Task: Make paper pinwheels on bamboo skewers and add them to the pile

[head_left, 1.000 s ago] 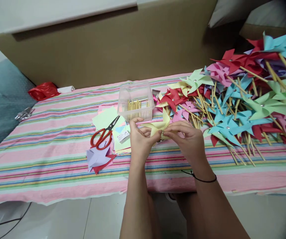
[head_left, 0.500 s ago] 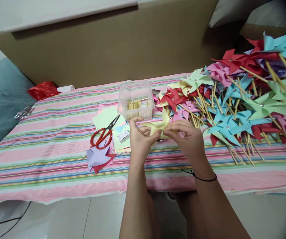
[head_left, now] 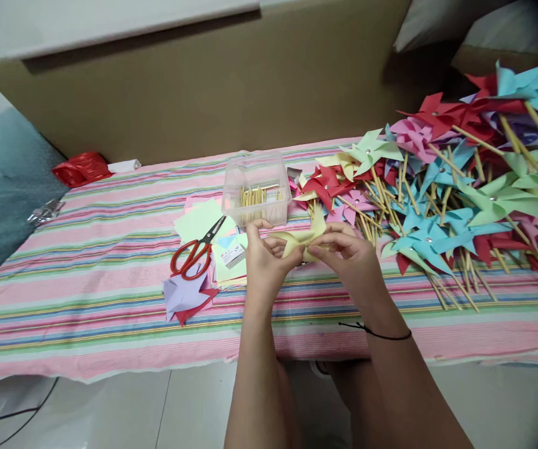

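Observation:
Between my two hands is a pale yellow paper pinwheel (head_left: pixel 313 232), its blades curled in toward the middle. My left hand (head_left: pixel 269 252) pinches its left side with thumb and fingers. On the other side my right hand (head_left: pixel 341 248) closes thumb and fingertips on the paper near the centre. Both thumbs almost meet there, and whatever lies under the fingertips is hidden. Just behind my hands stands a clear plastic box (head_left: pixel 256 167) with short wooden sticks (head_left: pixel 254 196) in it.
Red-handled scissors (head_left: pixel 197 249) lie on coloured paper sheets (head_left: pixel 194 221) at left, beside a cut purple paper piece (head_left: pixel 183 293). Finished pinwheels (head_left: pixel 430 237) on sticks are heaped at right. A red plastic bag (head_left: pixel 82 169) sits far left on the striped cloth (head_left: pixel 110 274).
My right hand has shifted slightly left, closer to my left hand. The upright yellow blade has folded over a little more toward the right fingers. Everything else stays put.

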Tool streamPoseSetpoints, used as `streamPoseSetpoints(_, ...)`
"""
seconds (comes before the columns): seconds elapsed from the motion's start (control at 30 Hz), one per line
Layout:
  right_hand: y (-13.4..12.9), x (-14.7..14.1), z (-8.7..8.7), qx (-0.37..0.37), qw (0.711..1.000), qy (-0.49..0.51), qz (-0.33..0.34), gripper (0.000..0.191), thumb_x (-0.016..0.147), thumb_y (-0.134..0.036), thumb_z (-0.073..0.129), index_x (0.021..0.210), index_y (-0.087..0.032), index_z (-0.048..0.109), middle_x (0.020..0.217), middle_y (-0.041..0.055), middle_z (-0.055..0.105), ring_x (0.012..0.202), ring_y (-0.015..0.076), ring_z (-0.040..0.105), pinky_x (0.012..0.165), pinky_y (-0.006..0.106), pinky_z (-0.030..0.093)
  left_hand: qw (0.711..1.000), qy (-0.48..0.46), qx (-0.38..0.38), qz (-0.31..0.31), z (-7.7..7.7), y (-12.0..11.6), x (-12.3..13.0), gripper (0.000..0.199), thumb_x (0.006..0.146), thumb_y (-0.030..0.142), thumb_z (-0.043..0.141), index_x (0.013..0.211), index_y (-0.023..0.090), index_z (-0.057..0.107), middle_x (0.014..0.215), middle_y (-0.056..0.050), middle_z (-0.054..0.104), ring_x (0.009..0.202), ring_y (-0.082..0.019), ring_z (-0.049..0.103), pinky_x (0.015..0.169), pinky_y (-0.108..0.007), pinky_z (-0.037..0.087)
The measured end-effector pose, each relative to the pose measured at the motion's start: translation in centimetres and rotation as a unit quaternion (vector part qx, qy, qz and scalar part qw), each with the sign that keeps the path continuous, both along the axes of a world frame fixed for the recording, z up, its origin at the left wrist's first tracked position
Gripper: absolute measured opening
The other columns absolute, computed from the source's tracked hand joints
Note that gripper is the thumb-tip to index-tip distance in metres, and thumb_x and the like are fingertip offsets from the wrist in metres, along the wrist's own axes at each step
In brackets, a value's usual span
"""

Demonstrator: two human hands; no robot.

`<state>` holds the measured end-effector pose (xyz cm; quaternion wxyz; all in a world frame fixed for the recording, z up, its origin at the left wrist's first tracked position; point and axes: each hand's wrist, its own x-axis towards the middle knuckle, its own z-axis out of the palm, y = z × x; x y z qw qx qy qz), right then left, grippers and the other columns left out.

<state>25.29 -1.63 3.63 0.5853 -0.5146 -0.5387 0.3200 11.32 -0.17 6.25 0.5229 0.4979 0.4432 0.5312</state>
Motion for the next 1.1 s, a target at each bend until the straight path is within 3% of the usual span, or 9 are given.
streamPoseSetpoints(0.13,0.1,0.1,-0.4,-0.008,0.999,0.032,0.016,0.003,0.071,-0.024,0.074,0.072,-0.023,0.072,0.101,0.0055,0.059,0.103,0.0221,0.055,0.078,0.034,0.046,1.000,-0.008,-0.004,-0.003,0.0,0.0,0.0,0.053,0.063,0.013,0.071,0.091,0.025,0.028,0.056,0.011,0.058,0.044,-0.007,0.055,0.047,-0.016,0.043)
streamPoseSetpoints(0.27,0.0,0.0,-0.4,0.001,0.998,0.053,0.044,0.002,0.073,-0.023,0.073,0.073,-0.023,0.071,0.083,0.0025,0.064,0.086,0.0188,0.060,0.074,0.033,0.047,1.000,-0.019,-0.010,-0.001,-0.1,0.1,0.0,0.053,0.063,0.013,0.071,0.091,0.025,0.028,0.055,0.011,0.058,0.042,-0.007,0.055,0.046,-0.016,0.044)
streamPoseSetpoints(0.43,0.0,-0.2,-0.3,0.010,0.997,0.071,0.037,0.008,0.071,-0.024,0.075,0.070,-0.021,0.067,0.078,0.0008,0.063,0.080,0.0167,0.061,0.071,0.031,0.049,0.999,-0.031,-0.016,-0.006,-0.1,0.1,-0.1,0.054,0.063,0.015,0.072,0.090,0.025,0.027,0.055,0.011,0.059,0.042,-0.009,0.056,0.045,-0.017,0.045)
streamPoseSetpoints(0.63,-0.1,-0.5,0.1,-0.049,0.982,0.179,0.036,0.045,0.061,-0.031,0.082,0.092,-0.026,0.050,0.084,-0.0009,0.069,0.077,0.0190,0.068,0.064,0.032,0.057,0.999,-0.038,-0.022,-0.013,-0.1,0.1,-0.3,0.055,0.062,0.016,0.073,0.090,0.026,0.026,0.055,0.011,0.060,0.042,-0.010,0.057,0.044,-0.018,0.045)
streamPoseSetpoints(0.73,-0.2,-0.6,0.5,-0.065,0.980,0.187,0.035,0.059,0.059,-0.034,0.083,0.103,-0.028,0.044,0.082,-0.0006,0.071,0.071,0.0206,0.070,0.061,0.035,0.060,0.999,-0.038,-0.029,-0.017,-0.1,0.1,-0.3,0.056,0.062,0.017,0.074,0.090,0.026,0.026,0.057,0.010,0.061,0.043,-0.011,0.058,0.044,-0.018,0.044)
streamPoseSetpoints(1.1,-0.6,-0.8,1.1,-0.025,0.983,0.172,0.050,0.077,0.062,-0.030,0.083,0.124,-0.028,0.038,0.084,0.0015,0.071,0.075,0.0230,0.072,0.064,0.037,0.062,0.999,-0.022,-0.021,-0.011,0.2,-0.1,-0.2,0.052,0.063,0.015,0.072,0.092,0.025,0.029,0.054,0.012,0.059,0.039,-0.007,0.053,0.044,-0.016,0.040)
